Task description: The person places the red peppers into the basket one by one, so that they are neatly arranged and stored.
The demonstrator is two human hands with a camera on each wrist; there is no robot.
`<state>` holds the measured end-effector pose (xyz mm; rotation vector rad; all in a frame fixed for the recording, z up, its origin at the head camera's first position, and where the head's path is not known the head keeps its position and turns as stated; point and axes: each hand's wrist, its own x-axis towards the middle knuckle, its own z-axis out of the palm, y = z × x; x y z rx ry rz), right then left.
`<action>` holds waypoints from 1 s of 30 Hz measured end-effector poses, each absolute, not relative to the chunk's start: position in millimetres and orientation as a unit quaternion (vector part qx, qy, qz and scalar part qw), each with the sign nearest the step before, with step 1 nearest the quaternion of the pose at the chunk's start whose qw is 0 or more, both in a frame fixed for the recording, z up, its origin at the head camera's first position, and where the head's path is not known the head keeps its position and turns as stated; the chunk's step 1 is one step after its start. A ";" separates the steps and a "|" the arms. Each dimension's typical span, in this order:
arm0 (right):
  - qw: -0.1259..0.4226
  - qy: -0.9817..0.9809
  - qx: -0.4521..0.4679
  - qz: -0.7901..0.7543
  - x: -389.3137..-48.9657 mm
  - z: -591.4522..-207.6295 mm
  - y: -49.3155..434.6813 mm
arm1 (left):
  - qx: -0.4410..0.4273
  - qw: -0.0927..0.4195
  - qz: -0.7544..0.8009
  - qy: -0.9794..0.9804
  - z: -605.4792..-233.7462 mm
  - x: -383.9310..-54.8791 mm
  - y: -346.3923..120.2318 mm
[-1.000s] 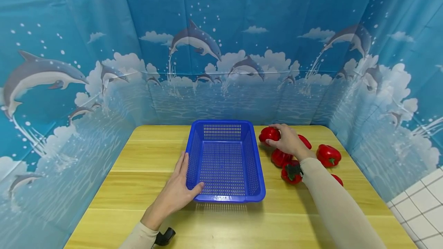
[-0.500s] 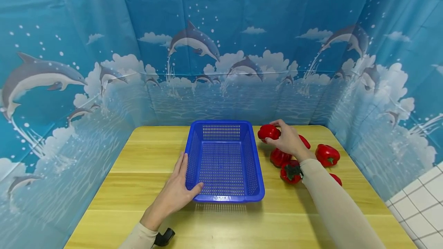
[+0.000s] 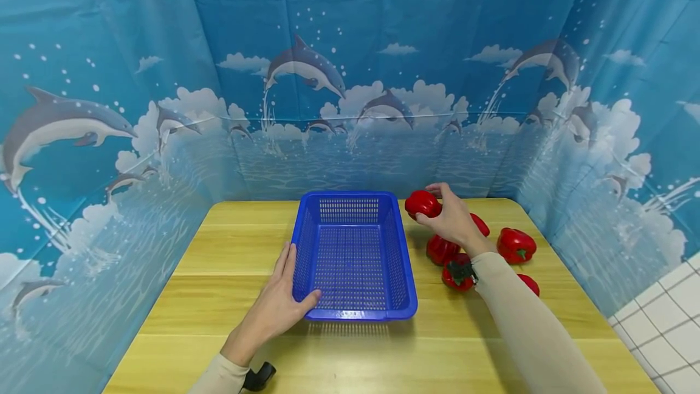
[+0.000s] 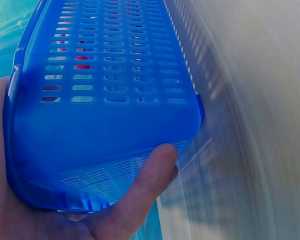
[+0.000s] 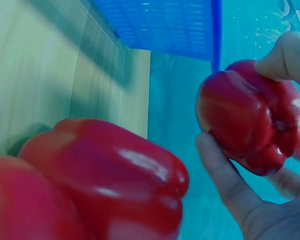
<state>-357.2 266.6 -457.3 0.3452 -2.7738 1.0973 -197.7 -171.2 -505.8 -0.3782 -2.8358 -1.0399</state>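
Observation:
My right hand (image 3: pixel 452 217) grips a glossy red bell pepper (image 3: pixel 423 203) between thumb and fingers, just right of the basket's far right corner. In the right wrist view the pepper's lobed end (image 5: pixel 275 127) faces the camera, with curtain showing behind and below it. My left hand (image 3: pixel 279 301) rests at the near left corner of a blue plastic basket (image 3: pixel 411 293), its fingers straight along the left side and its thumb over the corner. A digit (image 4: pixel 157 167) lies against the basket's outside in the left wrist view.
Several more red bell peppers lie on the wooden table (image 3: pixel 229 248) right of the basket, including one (image 3: pixel 516 245) near the right edge and one with a green stem (image 3: pixel 458 272) under the right forearm. A black object (image 3: pixel 259 377) is beside the left sleeve. Dolphin-print curtains (image 3: pixel 350 157) surround the table.
My right hand has raised the bell pepper up and slightly left from among the others. My left hand keeps its place on the basket.

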 end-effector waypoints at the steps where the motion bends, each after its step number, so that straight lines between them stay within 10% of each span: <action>1: 0.071 -0.921 0.118 0.364 -357.0 -456.9 265.6 | -0.120 0.043 -0.340 -0.932 -505.7 -197.9 -171.1; 30: 0.096 -0.903 0.142 0.393 -355.5 -436.6 226.1 | -0.091 0.011 -0.323 -0.942 -494.7 -197.4 -167.0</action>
